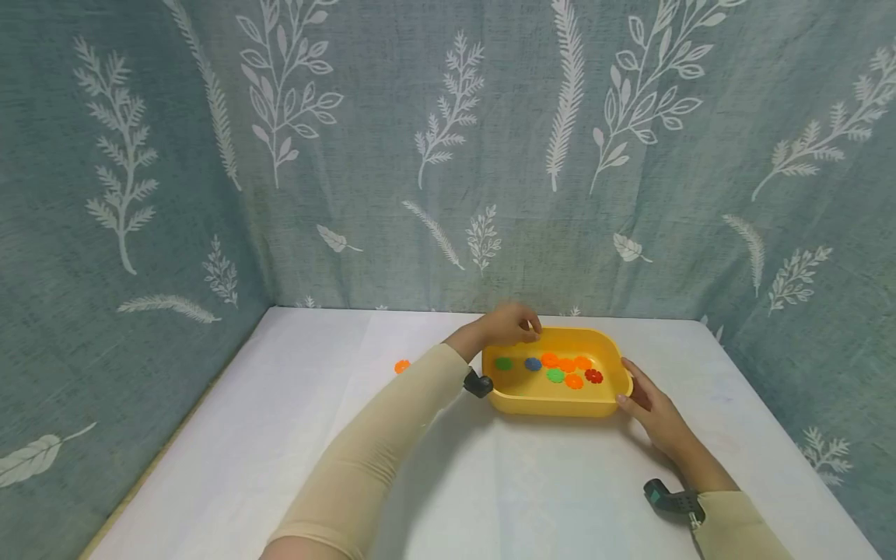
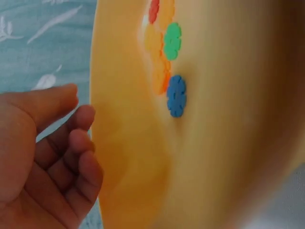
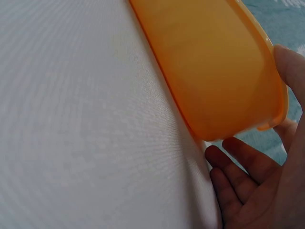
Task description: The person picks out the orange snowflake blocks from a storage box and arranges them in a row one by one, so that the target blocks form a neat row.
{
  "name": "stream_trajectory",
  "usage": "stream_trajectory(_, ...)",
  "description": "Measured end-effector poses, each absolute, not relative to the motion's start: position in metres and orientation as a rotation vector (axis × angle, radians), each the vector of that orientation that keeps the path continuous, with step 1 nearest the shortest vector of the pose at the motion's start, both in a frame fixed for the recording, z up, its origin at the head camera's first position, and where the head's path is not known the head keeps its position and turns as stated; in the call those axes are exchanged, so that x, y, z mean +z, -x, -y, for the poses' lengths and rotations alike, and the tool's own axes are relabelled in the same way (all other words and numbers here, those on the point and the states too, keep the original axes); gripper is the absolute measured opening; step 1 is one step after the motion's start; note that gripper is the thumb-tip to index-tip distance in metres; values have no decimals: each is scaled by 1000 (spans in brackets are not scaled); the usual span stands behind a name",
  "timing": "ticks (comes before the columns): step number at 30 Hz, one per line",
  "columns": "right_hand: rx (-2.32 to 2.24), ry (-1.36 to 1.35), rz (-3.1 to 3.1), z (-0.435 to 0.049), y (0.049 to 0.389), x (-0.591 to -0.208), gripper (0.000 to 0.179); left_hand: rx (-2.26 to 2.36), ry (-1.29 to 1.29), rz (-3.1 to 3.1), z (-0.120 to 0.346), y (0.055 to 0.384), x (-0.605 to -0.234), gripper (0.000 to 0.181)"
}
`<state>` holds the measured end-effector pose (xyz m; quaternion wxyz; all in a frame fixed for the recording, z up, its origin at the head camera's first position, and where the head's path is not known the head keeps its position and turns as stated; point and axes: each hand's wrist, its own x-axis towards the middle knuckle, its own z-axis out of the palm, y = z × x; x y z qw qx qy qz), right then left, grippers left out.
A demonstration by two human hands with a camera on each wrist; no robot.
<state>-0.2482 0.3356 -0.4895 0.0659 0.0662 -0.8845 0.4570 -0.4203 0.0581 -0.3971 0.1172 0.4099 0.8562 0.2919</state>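
A yellow plastic tray (image 1: pixel 553 407) stands toward the back of the white table, with several notched flower-shaped discs in it. They are orange (image 1: pixel 574 381), green (image 1: pixel 555 376), blue (image 2: pixel 177 96) and red (image 1: pixel 593 376); another green disc (image 1: pixel 503 363) lies near the left end. My left hand (image 1: pixel 513 323) hovers by the back left rim, its fingers loosely bent and a gap between thumb and fingertips, nothing held. At the right end, my right hand (image 1: pixel 652 416) grips the tray's rim, thumb on the front corner and index finger round the side. The other fingers (image 3: pixel 236 176) spread beneath the edge.
One orange disc (image 1: pixel 401 366) lies on the table (image 1: pixel 308 404) left of the tray, beside my left sleeve (image 1: pixel 392 435). A green leaf-patterned cloth (image 1: pixel 392 140) hangs close behind the table and along both sides.
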Motion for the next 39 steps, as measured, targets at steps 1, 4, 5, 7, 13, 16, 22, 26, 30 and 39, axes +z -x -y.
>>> stream_trajectory(1, 1377, -197, 2667, -336, 249, -490, 73, 879, -1180, -2485, -59, 420, -398, 23)
stream_trajectory(4, 1378, -191, 2663, -337, 250, -491, 73, 924, -1118, -2448, -60, 419, -399, 25)
stream_trajectory(5, 1378, -193, 2664, -337, 250, -491, 73, 930, -1094, -2442, -60, 419, -399, 25)
stream_trajectory(7, 1379, -201, 2665, -338, 249, -491, 73, 922, -1052, -2438, -61, 418, -397, 26)
stream_trajectory(13, 1378, -204, 2657, -340, 248, -488, 73, 947, -1043, -2406, -74, 418, -388, 26)
stream_trajectory(16, 1383, -206, 2648, -340, 247, -486, 72, 942, -1084, -2413, -83, 418, -390, 24)
stream_trajectory(22, 1406, -198, 2659, -336, 247, -487, 74, 954, -1024, -2377, -95, 417, -404, 25)
stream_trajectory(26, 1397, -196, 2659, -336, 248, -490, 74, 903, -958, -2416, -100, 415, -409, 24)
stream_trajectory(30, 1385, -194, 2657, -337, 249, -490, 74, 857, -880, -2434, -105, 414, -410, 23)
stream_trajectory(39, 1415, -168, 2658, -333, 247, -485, 74, 778, -809, -2353, -100, 415, -417, 30)
